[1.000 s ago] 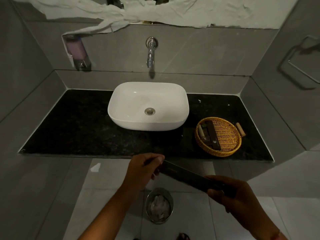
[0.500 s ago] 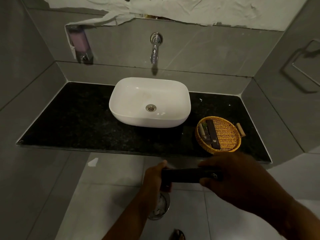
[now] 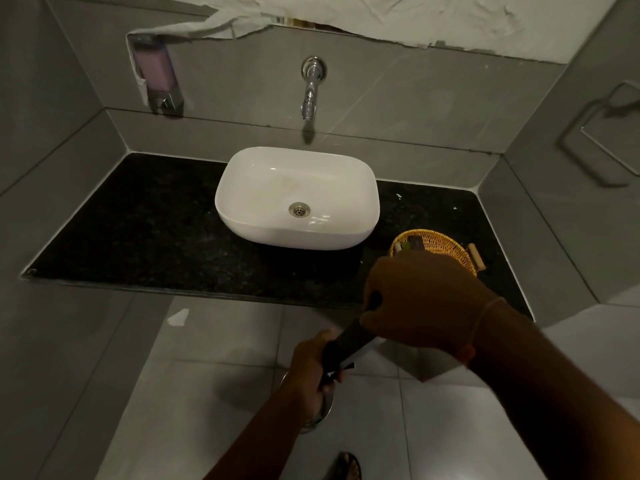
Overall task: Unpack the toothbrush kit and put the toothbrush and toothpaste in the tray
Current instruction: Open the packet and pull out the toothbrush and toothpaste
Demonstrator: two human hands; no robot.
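A long black toothbrush kit box (image 3: 349, 344) is held in front of the counter, tilted with its lower end toward me. My left hand (image 3: 313, 362) grips that lower end, where a small flap sticks out. My right hand (image 3: 419, 303) is closed over the upper end and hides it. The round wicker tray (image 3: 446, 245) sits on the black counter right of the basin, partly behind my right hand. Dark packets and a pale small item show inside it.
A white basin (image 3: 298, 197) stands mid-counter under a wall tap (image 3: 311, 88). A soap dispenser (image 3: 156, 74) hangs on the left wall. A metal bin (image 3: 320, 414) stands on the tiled floor beneath my left hand. The counter's front edge (image 3: 207, 292) runs just beyond my hands.
The box has swung from level to steeply tilted. My right hand has risen over its upper end and now covers part of the tray; my left hand has dropped lower.
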